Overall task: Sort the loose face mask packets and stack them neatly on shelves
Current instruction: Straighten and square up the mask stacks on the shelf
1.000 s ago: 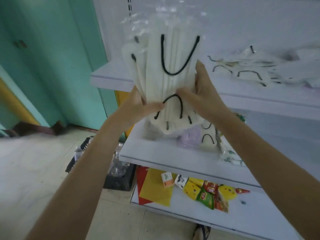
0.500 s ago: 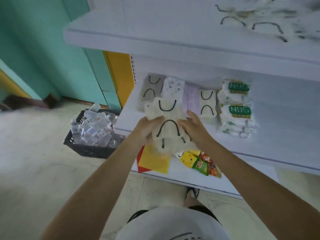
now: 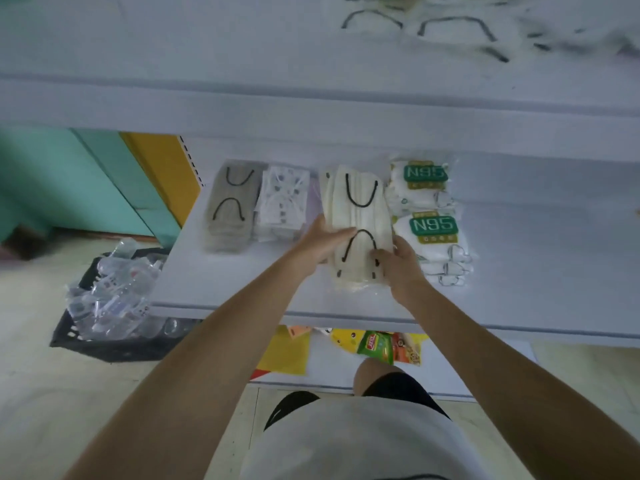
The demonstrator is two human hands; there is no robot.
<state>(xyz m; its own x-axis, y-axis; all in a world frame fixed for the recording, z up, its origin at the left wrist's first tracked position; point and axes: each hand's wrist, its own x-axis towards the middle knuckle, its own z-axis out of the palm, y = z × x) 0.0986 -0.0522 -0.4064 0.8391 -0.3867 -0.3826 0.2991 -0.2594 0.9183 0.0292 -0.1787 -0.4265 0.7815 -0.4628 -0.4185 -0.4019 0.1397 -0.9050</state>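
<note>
**Cream mask packets being laid beside the N95 packets**

The cream mask packets [image 3: 358, 223] are being set on the middle shelf [image 3: 536, 271], just left of the N95 packets [image 3: 429, 216]. The left hand [image 3: 320, 242] and right hand [image 3: 401, 268] are each being kept in a closed grip on the bundle's near end. The left fingertips are being hidden. Half a second ago the bundle was being held at the shelf's front edge. The packets then seen left of the N95 packets are now being covered.

- Mask packets [image 3: 360, 216] sit in a row on the middle shelf [image 3: 536, 271], toward its left edge, N95 packets [image 3: 431, 220] rightmost.
- Loose masks [image 3: 450, 29] lie on the upper shelf [image 3: 207, 64].
</note>
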